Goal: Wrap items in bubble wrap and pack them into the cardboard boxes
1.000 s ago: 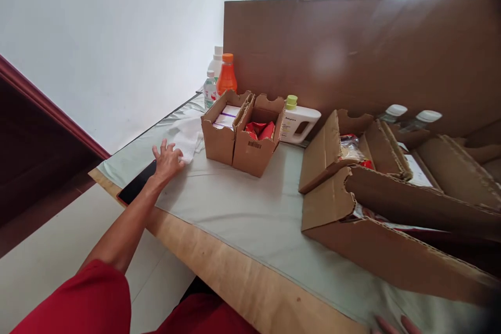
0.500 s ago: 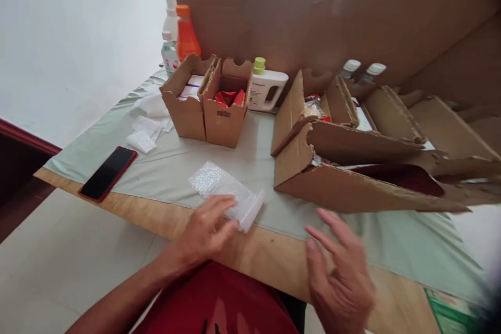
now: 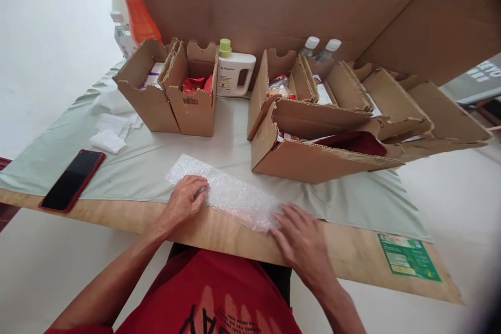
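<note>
A strip of clear bubble wrap (image 3: 230, 190) lies stretched out flat along the table's front side. On its left part rests my left hand (image 3: 187, 199), fingers curled. Between its thumb and forefinger a small dark patch shows; whether that is an object or a shadow I cannot tell. My right hand (image 3: 301, 235) touches the strip's right end, with its fingers stretched out and apart, slightly blurred. Left of the strip, near the front edge, is a black phone (image 3: 72, 180) in a red case.
Cardboard bins (image 3: 195, 115) with red packets and boxes stand behind. More cardboard bins (image 3: 321, 159) are at right. A white jug (image 3: 230, 75), an orange bottle (image 3: 141, 15) and clear bottles (image 3: 311, 46) line the back. Crumpled wrap (image 3: 111, 133) lies left; a green printed sheet (image 3: 409, 257) sits front right.
The bubble wrap, partly rolled before, is now spread into a longer strip. My right hand has come from the air onto its right end. The camera view has shifted right.
</note>
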`<state>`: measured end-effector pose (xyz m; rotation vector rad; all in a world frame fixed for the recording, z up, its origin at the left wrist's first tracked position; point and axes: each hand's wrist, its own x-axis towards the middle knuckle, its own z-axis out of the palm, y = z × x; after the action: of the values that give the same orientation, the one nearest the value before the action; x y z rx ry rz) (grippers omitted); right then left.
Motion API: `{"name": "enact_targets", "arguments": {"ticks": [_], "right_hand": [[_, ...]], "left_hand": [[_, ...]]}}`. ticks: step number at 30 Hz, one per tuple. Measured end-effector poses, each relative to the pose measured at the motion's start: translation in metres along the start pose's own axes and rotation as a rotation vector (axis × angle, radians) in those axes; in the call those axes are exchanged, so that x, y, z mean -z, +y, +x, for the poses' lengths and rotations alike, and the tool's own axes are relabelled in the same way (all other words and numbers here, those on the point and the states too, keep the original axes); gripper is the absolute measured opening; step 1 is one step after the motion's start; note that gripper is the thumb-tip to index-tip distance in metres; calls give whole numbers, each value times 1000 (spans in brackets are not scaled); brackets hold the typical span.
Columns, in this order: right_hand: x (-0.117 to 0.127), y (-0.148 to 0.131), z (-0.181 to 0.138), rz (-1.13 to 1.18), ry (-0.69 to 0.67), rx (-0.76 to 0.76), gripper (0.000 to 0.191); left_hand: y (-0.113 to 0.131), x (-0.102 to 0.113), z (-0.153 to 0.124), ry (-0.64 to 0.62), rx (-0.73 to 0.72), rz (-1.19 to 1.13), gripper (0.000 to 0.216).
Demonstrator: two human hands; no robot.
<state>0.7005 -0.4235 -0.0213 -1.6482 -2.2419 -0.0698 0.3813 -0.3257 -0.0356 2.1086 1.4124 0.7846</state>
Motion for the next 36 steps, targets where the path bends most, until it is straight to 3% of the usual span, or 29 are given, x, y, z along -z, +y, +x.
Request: {"name": "enact_targets", "arguments": {"ticks": [2,5,9,12,16,20,23,27,29,32,34,36], "right_hand": [[19,14,-19,-21,102,-96,22],[29,13,-20,27,181,-237,26],[3,8,7,57,133,-403,41],[-23,8,19,80,66,-431,35],[-22,-2,15,312,112,-429,17],[8,-10,7,580,160,-556,20],[22,2,14,566,249,-578,28],[15,41,31,400,180,-575,31],[10,59,32,332,171,-585,32],[6,65,24,212,259,-566,33],[3,47,23,128,311,-488,30],[-7,13,32,99,274,-349,28]], "left_hand": [[-3,9,4,20,2,16,24],[-15,28,17,108,35,96,29],[-36,39,38,120,197,342,44],[-39,32,44,84,234,374,31],[-22,28,35,110,253,325,17],[8,50,18,108,306,203,31],[27,61,10,87,356,99,58],[28,43,11,-96,373,144,70],[20,32,11,-102,339,240,70],[13,25,9,162,182,389,64],[18,21,8,289,19,419,56],[29,11,9,258,-164,389,49]]}}
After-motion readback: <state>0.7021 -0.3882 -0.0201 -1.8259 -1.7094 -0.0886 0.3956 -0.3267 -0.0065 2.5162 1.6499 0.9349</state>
